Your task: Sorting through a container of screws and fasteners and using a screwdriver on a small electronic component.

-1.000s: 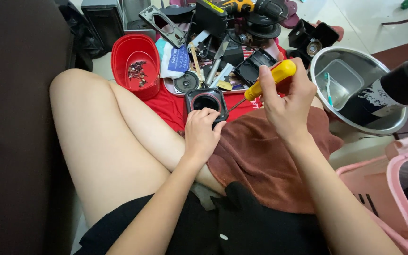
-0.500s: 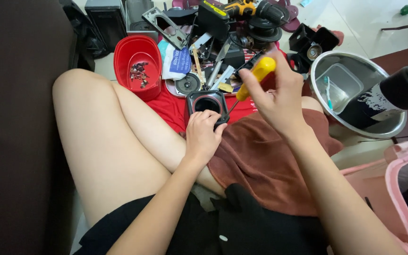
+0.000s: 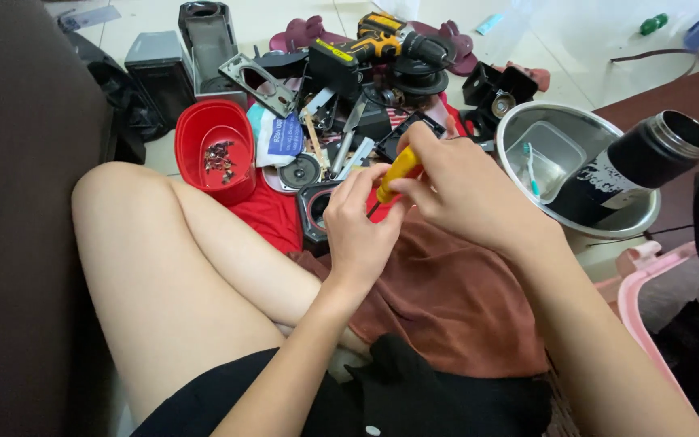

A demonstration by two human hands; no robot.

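Note:
My right hand [image 3: 467,190] grips a yellow-handled screwdriver [image 3: 396,171], its shaft angled down to the left. My left hand [image 3: 357,226] is raised with its fingers touching the screwdriver's shaft near the tip; it covers most of a small black speaker housing [image 3: 315,212] that rests on red cloth [image 3: 273,218] by my knee. Whether the left hand holds the housing is hidden.
A red bowl [image 3: 196,133] with several small screws sits left of the parts pile. A yellow and black cordless drill [image 3: 382,47], a loose speaker cone [image 3: 298,171] and black parts lie beyond. A steel bowl [image 3: 519,121], a dark flask [image 3: 649,158] and a pink basket [image 3: 649,299] stand right.
The right hand has tipped the screwdriver down and brought it closer. The left hand rose from the housing up to the screwdriver's shaft.

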